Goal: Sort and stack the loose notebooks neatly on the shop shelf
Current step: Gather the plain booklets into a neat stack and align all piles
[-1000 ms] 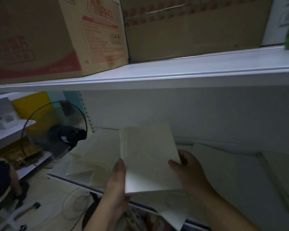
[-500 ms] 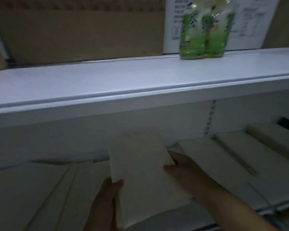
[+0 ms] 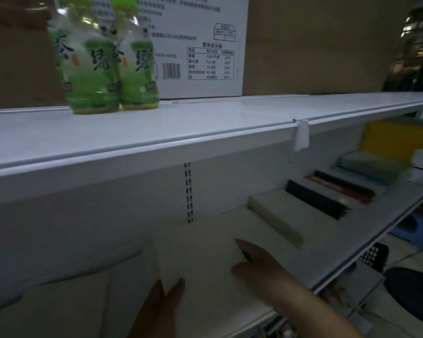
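The pale notebook bundle (image 3: 200, 252) sits over the middle of the lower shelf (image 3: 327, 272), near its front edge. The blur hides whether it already rests on the board or is just above it.

Judging by the layout, the sorting is well under way but not finished. Toward the right end of that shelf, neat stacks lie side by side: cream notebooks (image 3: 274, 213), then black notebooks (image 3: 318, 203), a red-and-black stack (image 3: 340, 186) and a greenish stack (image 3: 369, 164). Toward the left end, pale sheets or covers (image 3: 66, 306) look loose and unsquared, so they probably remain to be done along with this bundle.

The right hand (image 3: 259, 267) lies against the bundle's right edge. Its fingers (image 3: 244, 245) are straight and its thumb is spread apart from them, pressing rather than clamping. The left hand (image 3: 161, 306) reaches the near edge with two straight digits touching the cover. The rest of that hand is out of view, so I cannot tell whether it grips.

On the upper shelf (image 3: 205, 132) stand two green tea bottles (image 3: 91, 69), a white printed carton (image 3: 200, 45) and brown cardboard boxes (image 3: 315, 45).
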Demonstrator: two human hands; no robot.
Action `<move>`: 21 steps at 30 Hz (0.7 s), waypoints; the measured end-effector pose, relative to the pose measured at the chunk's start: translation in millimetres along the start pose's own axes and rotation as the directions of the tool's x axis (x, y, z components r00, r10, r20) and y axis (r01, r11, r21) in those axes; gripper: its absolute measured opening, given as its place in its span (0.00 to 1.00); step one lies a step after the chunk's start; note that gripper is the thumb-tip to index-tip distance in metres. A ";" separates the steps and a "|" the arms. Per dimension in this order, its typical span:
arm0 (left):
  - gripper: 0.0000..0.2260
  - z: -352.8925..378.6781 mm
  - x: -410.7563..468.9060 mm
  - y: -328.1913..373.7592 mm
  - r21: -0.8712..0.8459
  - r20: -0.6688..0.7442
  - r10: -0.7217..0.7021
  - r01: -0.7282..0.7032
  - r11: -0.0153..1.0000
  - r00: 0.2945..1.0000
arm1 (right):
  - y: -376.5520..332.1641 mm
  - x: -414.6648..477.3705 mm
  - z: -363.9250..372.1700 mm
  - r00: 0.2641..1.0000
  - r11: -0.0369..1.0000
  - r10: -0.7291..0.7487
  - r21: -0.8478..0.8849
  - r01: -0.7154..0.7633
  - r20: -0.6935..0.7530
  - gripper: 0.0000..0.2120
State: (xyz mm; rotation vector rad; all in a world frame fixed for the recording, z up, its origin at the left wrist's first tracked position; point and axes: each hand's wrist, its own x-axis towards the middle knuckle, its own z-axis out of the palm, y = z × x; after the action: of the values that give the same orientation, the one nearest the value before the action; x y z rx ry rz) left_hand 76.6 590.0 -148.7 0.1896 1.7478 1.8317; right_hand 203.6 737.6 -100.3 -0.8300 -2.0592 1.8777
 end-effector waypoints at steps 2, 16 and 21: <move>0.07 48.0 -4.1 2.8 0.011 0.048 -0.053 0.053 0.999 0.997 | 9.3 12.3 -43.4 1.000 0.998 0.022 -0.059 -0.024 -0.022 0.20; 0.43 150.2 46.2 21.9 0.333 0.159 -0.054 -0.002 0.943 0.986 | 19.4 112.5 -137.1 0.997 0.809 -0.075 -0.585 0.058 -0.006 0.35; 0.59 158.7 33.4 19.1 0.835 0.210 -0.161 -0.092 0.542 0.964 | 26.2 122.7 -135.8 0.998 0.709 -0.064 -0.703 0.058 0.018 0.33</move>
State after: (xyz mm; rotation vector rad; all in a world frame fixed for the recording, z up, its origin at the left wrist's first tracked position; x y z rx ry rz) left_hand 120.9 744.6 -120.5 0.7389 2.2616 0.7039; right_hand 182.1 918.9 -129.8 -0.8835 -2.7939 0.9917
